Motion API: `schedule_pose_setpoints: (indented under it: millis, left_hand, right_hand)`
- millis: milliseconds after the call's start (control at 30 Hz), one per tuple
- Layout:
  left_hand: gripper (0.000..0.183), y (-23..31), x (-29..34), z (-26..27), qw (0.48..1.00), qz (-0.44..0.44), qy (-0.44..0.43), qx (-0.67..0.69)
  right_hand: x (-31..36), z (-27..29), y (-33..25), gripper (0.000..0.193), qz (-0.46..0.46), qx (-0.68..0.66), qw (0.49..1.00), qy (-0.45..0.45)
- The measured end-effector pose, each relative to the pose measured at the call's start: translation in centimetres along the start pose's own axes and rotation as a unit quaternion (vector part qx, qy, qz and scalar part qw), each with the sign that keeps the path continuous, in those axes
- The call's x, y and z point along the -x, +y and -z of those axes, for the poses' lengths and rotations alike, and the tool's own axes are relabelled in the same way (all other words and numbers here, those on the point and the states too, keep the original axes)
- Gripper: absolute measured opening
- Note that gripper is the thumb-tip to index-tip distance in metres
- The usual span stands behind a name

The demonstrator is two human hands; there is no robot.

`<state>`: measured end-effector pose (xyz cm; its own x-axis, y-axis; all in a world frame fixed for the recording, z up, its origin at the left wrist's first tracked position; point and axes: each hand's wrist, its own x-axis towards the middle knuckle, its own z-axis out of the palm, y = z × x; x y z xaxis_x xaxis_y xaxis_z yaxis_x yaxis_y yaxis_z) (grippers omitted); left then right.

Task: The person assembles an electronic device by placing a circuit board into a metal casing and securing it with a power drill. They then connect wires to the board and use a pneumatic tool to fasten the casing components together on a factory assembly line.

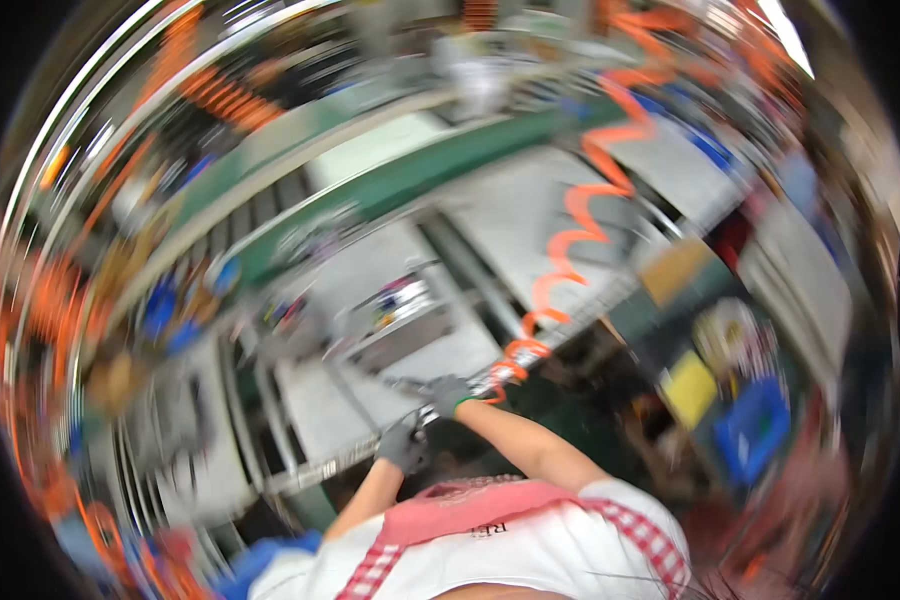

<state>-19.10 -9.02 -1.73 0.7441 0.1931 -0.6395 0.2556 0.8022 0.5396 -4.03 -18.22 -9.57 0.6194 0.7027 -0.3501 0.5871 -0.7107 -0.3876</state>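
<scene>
Motion blur smears the whole view. My left hand (402,443), in a grey glove, is at the near edge of the workbench; its fingers are curled, and a small dark thing shows beside them. My right hand (451,395), also gloved in grey, is closed just to the right and farther in. A thin grey shape sticks out from it toward the left, too blurred to name. The lower end of an orange coiled air hose (582,215) reaches down beside my right hand; whether it joins what I hold is hidden. Beyond my hands stands a grey metal box (400,340) with small coloured parts on top.
Pale grey plates (525,225) line the conveyor, with dark gaps and rails between them. A green strip (400,180) runs behind. To the right are a blue bin (753,430), a yellow pad (690,391) and a brown board (672,270). More orange hoses hang at left.
</scene>
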Motion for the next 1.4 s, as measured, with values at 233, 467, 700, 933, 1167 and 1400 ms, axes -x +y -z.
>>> schedule_pose_setpoints:
  millis: [233,467,700,933,1167,1400]
  left_hand:
    - [0.027,0.5,4.9,5.8,0.979,0.02,0.192,0.057]
    - [0.029,2.4,2.1,10.1,0.956,-0.121,0.26,0.055]
    - [0.036,7.1,-2.8,7.4,0.967,-0.118,0.217,-0.061]
    - [0.019,8.3,-4.4,5.8,0.986,-0.091,0.129,-0.051]
    - [0.031,9.6,-5.6,3.4,0.983,-0.096,0.048,-0.147]
    - [0.027,10.9,-6.2,3.8,0.988,-0.028,-0.027,-0.147]
  right_hand:
    - [0.3,1.9,-1.5,0.045,-0.015,0.043,0.998,-0.039]
    - [4.5,1.3,-0.9,0.024,-0.026,-0.522,0.819,-0.239]
    - [11.6,7.3,-6.4,0.045,-0.017,-0.506,0.83,-0.236]
    - [11.2,5.0,-5.4,0.068,0.038,-0.439,0.892,-0.098]
    - [13.1,8.3,-6.7,0.047,-0.077,-0.537,0.83,-0.124]
    - [12.4,5.8,-7.6,0.05,-0.104,-0.578,0.804,-0.09]
